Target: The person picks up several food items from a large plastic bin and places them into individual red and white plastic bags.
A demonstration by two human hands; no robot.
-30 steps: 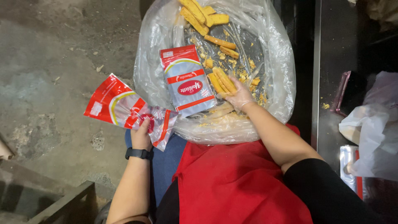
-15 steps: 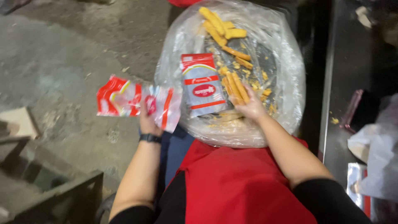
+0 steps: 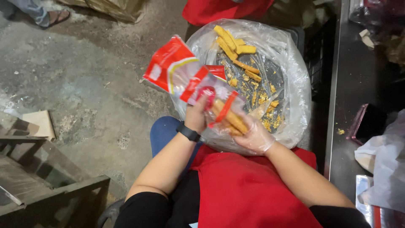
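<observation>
holding a red, white and clear plastic packet (image 3: 185, 78) up over the near left rim of a basin, the left hand (image 3: 197, 116) has its fingers closed around the packet's lower end, a black band (image 3: 188, 133) on its wrist. the right hand (image 3: 253, 136), in a thin clear glove, is closed around a bundle of long yellow-orange sticks (image 3: 225, 116) and meets the packet's open end just beside the left hand, so the sticks lie partly inside the clear part of the packet. both hands are over the near edge of the basin, which is lined with a clear plastic sheet (image 3: 295, 84). more of the same sticks (image 3: 234, 46) lie in a small heap at the far edge of the basin, with a few lone sticks and many crumbs (image 3: 265, 99) scattered over its dark middle and right side. a second red packet shows just behind the held one, mostly hidden. below the hands a red apron (image 3: 249, 190) covers the person's lap, with a blue trouser knee (image 3: 162, 131) at its left. a steel counter (image 3: 358, 84) runs down the right side, carrying a dark pink-edged box (image 3: 369, 122) and a white plastic bag (image 3: 386, 160) near its close edge. bare concrete floor (image 3: 76, 76) fills the left, with a sandalled foot (image 3: 57, 17) of another person at the far left corner.
</observation>
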